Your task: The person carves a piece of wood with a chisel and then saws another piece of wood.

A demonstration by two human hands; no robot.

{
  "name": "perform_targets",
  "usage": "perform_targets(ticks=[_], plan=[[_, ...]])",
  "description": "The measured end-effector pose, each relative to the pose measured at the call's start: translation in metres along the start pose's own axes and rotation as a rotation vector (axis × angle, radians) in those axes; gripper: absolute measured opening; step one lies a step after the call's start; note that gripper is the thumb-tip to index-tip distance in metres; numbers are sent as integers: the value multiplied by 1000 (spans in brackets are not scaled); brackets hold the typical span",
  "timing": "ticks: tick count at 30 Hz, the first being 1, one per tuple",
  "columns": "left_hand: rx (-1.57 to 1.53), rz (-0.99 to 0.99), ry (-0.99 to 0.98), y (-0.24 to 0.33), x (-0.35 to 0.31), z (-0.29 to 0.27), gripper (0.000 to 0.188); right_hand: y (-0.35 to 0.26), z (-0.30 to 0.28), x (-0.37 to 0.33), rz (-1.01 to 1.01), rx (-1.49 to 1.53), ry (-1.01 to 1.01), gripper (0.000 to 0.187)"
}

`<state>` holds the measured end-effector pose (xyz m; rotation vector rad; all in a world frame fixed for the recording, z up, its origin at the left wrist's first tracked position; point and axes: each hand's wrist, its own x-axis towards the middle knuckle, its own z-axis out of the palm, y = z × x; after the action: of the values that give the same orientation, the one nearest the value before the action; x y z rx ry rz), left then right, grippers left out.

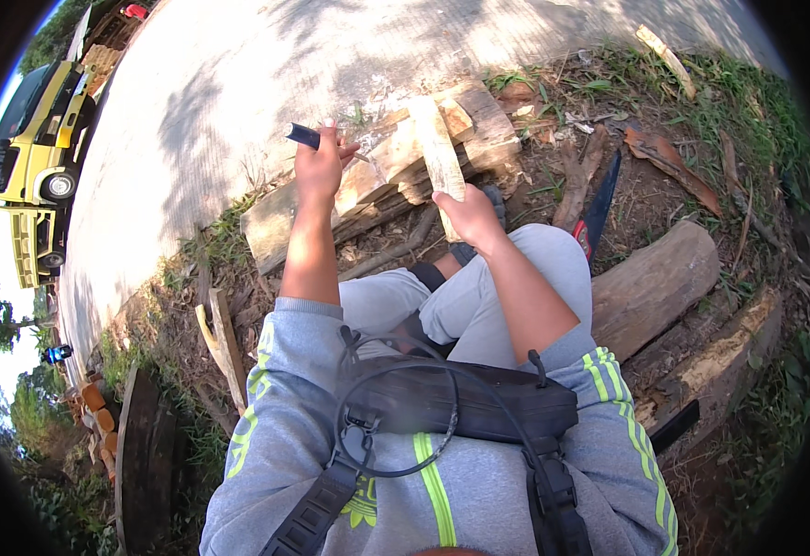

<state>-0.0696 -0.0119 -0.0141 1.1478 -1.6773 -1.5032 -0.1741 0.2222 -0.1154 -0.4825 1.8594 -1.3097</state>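
Note:
My left hand (320, 169) is raised over the left part of a rough timber block, closed around a tool with a dark cylindrical handle (303, 136). A thin light part sticks out past my fingers on the other side; its kind is unclear. My right hand (471, 220) grips the near end of a pale, flat wooden piece (436, 144). The piece slants away from me, its far end over the split timber block (280, 222) in front of my crossed legs. Several loose chunks of wood (396, 153) lie on that block.
A saw with a dark blade (601, 190) and red handle rests beside my right knee. Logs (655, 269) lie to the right, with bark strips (669, 167) beyond. A forked stick (224, 343) is at the left. A yellow truck (39, 139) stands across the pale road (164, 157).

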Motion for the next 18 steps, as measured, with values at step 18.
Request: perform_targets(ticks=[18], plan=[[99, -8, -38, 7, 8, 5, 51, 11, 4, 9, -15, 14, -11, 47]])
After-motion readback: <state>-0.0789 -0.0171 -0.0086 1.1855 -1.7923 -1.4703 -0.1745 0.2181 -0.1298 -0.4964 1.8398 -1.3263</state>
